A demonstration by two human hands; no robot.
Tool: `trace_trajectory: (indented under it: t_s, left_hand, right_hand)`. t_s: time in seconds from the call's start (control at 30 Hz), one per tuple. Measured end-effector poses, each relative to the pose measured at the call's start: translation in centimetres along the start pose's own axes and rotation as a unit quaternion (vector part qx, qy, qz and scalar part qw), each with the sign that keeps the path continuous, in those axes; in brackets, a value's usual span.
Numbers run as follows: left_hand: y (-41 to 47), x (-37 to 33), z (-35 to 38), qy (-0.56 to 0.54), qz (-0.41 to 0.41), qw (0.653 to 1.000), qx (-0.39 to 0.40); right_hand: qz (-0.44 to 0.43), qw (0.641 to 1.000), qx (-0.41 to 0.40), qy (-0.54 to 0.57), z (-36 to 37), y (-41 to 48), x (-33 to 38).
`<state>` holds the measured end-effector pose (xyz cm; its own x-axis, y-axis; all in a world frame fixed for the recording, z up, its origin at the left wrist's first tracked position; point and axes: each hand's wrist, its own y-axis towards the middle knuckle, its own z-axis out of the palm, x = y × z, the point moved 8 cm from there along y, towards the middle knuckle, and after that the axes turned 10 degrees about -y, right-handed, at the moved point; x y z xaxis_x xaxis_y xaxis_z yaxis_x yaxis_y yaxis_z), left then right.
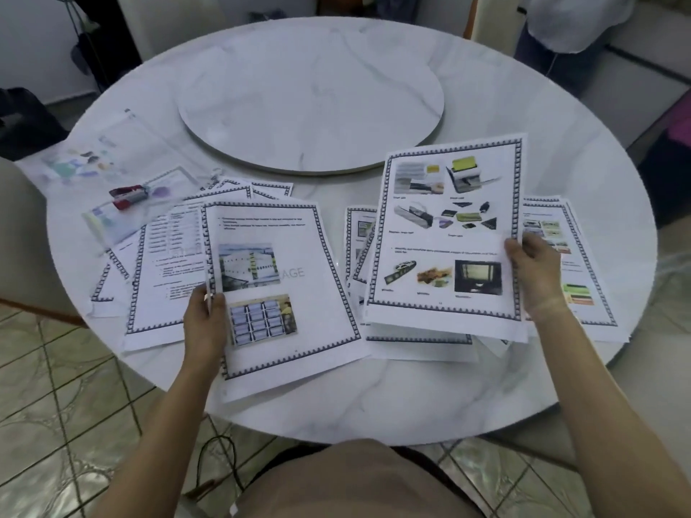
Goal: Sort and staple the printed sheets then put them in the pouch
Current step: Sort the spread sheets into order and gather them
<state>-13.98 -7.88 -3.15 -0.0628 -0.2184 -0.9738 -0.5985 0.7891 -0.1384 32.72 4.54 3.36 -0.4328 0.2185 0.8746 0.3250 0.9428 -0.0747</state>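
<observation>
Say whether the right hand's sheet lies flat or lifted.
Lifted: the right hand pinches its edge, and the sheet stands tilted above the pile beneath.

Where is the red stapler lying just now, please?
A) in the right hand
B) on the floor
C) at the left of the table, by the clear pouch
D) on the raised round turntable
C: the red stapler lies at the left of the table, by the clear pouch, while the left hand and right hand hold only printed sheets.
</observation>
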Motion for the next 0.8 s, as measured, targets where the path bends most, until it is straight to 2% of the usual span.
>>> trace_trajectory:
  t_s: [0.13, 0.5, 0.8]
  left_hand:
    - [0.3, 0.6, 0.5, -0.002, -0.025, 0.999, 0.022]
    - [-0.3, 3.1, 1.6, -0.020, -0.101, 0.992, 0.073]
    - [0.0, 3.2, 1.3, -0.040, -0.097, 0.991, 0.087]
  right_hand:
    - [0.017, 1.000, 0.000, 0.003, 1.7, -1.2, -0.3]
    - [0.005, 0.977, 0.204, -0.058, 16.9, -8.3, 0.1]
    - [-0.043, 0.973, 0.187, -0.131, 19.3, -9.2, 1.4]
